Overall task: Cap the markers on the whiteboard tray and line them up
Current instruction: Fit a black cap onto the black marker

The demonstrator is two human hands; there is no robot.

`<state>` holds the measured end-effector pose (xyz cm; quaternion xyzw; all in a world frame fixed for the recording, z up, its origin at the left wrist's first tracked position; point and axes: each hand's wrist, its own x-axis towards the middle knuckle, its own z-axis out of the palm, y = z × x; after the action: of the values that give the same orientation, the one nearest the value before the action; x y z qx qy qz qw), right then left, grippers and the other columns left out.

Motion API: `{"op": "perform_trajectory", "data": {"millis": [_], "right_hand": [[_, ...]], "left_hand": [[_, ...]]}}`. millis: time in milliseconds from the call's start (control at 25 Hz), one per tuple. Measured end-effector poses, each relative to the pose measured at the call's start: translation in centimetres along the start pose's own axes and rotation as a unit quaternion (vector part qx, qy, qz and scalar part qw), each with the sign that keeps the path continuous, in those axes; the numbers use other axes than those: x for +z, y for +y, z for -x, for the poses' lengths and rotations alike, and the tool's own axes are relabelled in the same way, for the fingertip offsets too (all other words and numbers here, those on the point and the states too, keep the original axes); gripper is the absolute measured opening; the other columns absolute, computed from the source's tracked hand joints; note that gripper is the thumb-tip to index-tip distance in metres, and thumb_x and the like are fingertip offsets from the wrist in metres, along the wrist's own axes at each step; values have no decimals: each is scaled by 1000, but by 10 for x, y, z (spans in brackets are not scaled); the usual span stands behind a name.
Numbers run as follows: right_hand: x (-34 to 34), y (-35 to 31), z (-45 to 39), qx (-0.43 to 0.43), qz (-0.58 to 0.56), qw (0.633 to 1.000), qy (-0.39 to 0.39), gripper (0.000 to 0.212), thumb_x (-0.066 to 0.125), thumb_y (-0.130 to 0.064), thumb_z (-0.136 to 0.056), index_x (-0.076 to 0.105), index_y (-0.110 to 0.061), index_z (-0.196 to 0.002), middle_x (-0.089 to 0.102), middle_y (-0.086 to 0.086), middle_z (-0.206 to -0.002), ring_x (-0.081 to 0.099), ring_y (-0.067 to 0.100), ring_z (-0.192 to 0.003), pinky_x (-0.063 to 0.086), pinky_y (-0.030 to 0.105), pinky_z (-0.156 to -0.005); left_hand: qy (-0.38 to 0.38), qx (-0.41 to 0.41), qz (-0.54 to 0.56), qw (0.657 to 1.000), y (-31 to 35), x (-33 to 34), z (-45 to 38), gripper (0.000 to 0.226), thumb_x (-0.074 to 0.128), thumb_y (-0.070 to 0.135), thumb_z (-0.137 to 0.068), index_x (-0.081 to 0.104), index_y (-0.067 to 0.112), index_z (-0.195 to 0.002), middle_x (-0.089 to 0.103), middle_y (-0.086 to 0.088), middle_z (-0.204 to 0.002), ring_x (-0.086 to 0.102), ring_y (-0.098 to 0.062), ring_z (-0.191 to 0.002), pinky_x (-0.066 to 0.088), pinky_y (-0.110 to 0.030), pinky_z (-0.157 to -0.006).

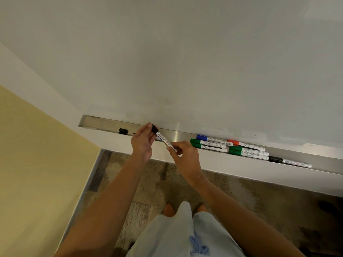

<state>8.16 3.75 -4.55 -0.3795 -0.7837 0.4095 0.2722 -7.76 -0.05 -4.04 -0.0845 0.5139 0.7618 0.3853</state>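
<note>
Marker (165, 141) and black cap (154, 128) are meeting above the left half of the whiteboard tray (178, 133): in the head view the left hand (143, 141) is pinching the cap between thumb and fingertips, and the right hand (182, 154) is pinching the white barrel near its rear end. The long axis of the marker is running from lower right up to upper left, so the cap seems to be sitting just on the tip; I judge a short push along this axis is seating it. Another loose cap (123, 130) is lying near the tray's left end. Capped markers (230, 147) are lying toward the right end, not yet in one line, and the stretch between them and the hands is offering room.
</note>
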Motion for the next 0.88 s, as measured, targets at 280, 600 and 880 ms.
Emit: {"op": "perform_trajectory", "data": {"millis": [280,600,880], "right_hand": [[5,-11,-5,83,-19,996,2,20,68,-24,-88,74,-12,-104,71,-3,-82,59,6,-66,42,9,-61],[17,-14,-5,231,-123,965,-7,15,67,-22,-89,76,-13,-98,69,-6,-74,69,16,-72,55,25,-73],[31,-8,-11,352,-235,906,-20,19,67,-22,-89,73,-10,-103,72,1,-78,62,15,-70,55,26,-72]], "left_hand": [[-8,10,-1,1000,5,4,3,25,62,2,-91,62,-2,-115,72,-10,-86,72,-18,-79,58,-25,-71],[-52,60,-71,994,7,31,7,15,58,-5,-91,67,0,-101,69,-11,-78,68,-22,-73,58,-26,-69],[-45,88,-99,990,5,29,4,16,58,-4,-91,67,-1,-103,72,-4,-73,67,-24,-72,59,-33,-74]]}}
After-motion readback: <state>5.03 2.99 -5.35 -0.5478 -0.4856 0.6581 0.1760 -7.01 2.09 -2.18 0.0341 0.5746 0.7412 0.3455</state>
